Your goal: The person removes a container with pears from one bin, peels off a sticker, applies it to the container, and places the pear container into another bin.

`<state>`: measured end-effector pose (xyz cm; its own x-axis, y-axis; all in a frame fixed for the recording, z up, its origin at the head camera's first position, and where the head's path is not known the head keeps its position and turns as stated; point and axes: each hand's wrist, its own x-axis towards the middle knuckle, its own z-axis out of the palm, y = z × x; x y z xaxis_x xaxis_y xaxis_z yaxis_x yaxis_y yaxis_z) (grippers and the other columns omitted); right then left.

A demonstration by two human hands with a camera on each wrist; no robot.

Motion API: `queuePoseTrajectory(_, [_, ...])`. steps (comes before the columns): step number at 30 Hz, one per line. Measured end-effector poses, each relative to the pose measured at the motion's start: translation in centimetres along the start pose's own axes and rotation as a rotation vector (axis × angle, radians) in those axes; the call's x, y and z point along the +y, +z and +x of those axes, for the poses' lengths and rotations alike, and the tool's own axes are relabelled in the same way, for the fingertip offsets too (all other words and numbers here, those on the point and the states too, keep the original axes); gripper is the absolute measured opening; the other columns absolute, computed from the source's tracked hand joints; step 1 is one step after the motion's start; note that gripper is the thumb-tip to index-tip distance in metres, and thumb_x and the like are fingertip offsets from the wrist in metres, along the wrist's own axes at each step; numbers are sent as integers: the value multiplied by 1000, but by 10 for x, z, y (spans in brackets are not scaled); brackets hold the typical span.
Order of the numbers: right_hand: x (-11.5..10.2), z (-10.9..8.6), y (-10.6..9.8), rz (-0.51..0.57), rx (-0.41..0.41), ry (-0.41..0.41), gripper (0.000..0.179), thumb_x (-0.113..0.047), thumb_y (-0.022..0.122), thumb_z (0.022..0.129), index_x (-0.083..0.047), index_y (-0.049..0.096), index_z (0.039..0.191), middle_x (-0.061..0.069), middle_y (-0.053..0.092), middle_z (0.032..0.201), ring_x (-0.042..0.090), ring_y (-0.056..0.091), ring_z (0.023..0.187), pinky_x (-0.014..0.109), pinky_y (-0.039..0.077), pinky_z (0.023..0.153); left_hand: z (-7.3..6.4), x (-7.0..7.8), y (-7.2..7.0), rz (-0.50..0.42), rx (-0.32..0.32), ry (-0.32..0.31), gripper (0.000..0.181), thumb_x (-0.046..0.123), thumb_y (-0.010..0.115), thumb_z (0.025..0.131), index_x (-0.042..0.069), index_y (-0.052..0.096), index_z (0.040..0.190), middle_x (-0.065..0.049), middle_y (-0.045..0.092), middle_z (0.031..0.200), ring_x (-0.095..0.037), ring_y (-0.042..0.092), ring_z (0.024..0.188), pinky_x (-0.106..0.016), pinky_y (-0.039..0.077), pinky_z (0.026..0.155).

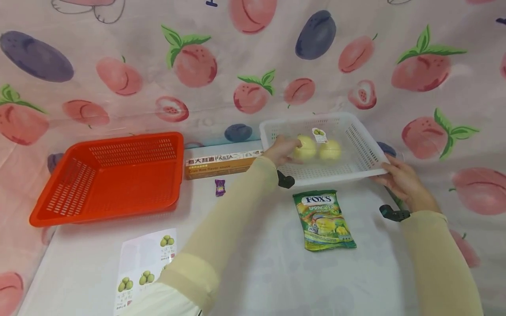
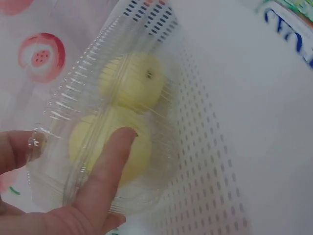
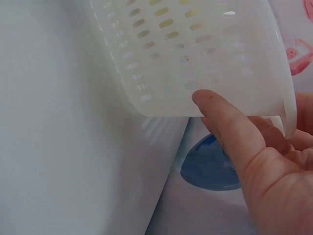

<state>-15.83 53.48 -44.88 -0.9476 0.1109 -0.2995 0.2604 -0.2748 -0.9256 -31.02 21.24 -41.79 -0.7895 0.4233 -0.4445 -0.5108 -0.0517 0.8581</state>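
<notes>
My left hand (image 1: 281, 150) grips one end of a clear plastic clamshell box (image 2: 63, 115) inside the white basket (image 1: 361, 139). Two round pale-yellow fruits (image 1: 330, 150) show through the box, which bears a small fruit label (image 1: 319, 135). In the left wrist view one finger lies across the lid over the nearer fruit (image 2: 132, 161). With my right hand (image 1: 405, 182) I hold the basket's right front corner. The right wrist view shows one finger against the basket's wall (image 3: 234, 78) and the others around its rim.
A red basket (image 1: 130, 180) stands on the left. Between the baskets lie a pasta box (image 1: 213, 166) and a small purple-wrapped candy (image 1: 220, 187). A green Fox's candy bag (image 1: 325, 221) lies before the white basket, and a sheet of fruit stickers (image 1: 146, 259) at front left.
</notes>
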Motion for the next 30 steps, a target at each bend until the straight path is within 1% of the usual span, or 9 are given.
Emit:
queuePoseTrajectory(4, [-1,0,1,-8,10,21,72,-18,52,102,-18,6,158,12,12,155,10,60,107,42,35,99,1,0,2,-28,-3,-28,67,-4,59,87,5,29,147,-15,26,148,-34,31,134,-51,56,76])
queuePoseTrajectory(9, [-3,-1,1,-18,27,57,73,-21,53,101,-23,7,158,11,7,158,8,62,100,41,33,100,-3,1,0,-25,36,-100,61,-2,60,89,5,36,144,-13,23,153,-34,25,138,-55,54,80])
queuePoseTrajectory(11, [-3,-1,1,-21,26,55,72,-21,53,102,-23,7,158,11,7,158,8,62,102,41,34,100,-5,0,-2,-14,45,-136,60,1,60,91,7,36,145,-13,22,154,-38,27,137,-57,51,84])
queuePoseTrajectory(16, [-2,0,0,-22,14,35,71,-19,51,102,-20,7,158,12,11,156,10,60,108,42,33,100,-7,-1,-3,29,43,-216,70,5,59,94,12,23,154,-14,16,157,-46,29,134,-58,45,93])
queuePoseTrajectory(19, [-3,0,1,-16,11,37,72,-19,52,102,-20,7,158,12,11,156,11,61,107,43,32,100,-8,-3,-4,63,28,-219,71,6,58,95,10,20,155,-15,15,157,-46,28,135,-57,44,95])
queuePoseTrajectory(23, [-4,-1,3,-10,15,49,72,-19,52,102,-22,7,158,11,9,157,11,60,108,44,32,100,-8,-4,-4,107,20,-198,71,8,57,96,8,18,155,-15,19,156,-41,29,136,-56,43,97])
queuePoseTrajectory(25, [-5,-1,3,-10,22,55,72,-20,53,101,-23,8,158,10,10,157,12,60,109,44,32,101,-7,-4,-4,183,32,-182,75,15,58,96,8,13,156,-16,20,155,-40,31,135,-55,41,100])
queuePoseTrajectory(27, [-5,-1,3,-15,29,59,72,-21,53,101,-24,8,158,10,10,157,12,60,108,44,32,101,-7,-5,-3,273,41,-162,84,24,59,95,9,4,157,-17,20,156,-37,29,137,-52,35,105])
queuePoseTrajectory(30, [-5,-2,3,-23,37,62,71,-21,53,102,-24,10,158,10,10,157,12,60,107,44,32,102,-7,-3,-1,376,50,-121,96,35,61,93,12,-9,156,-14,14,159,-33,22,142,-48,24,112])
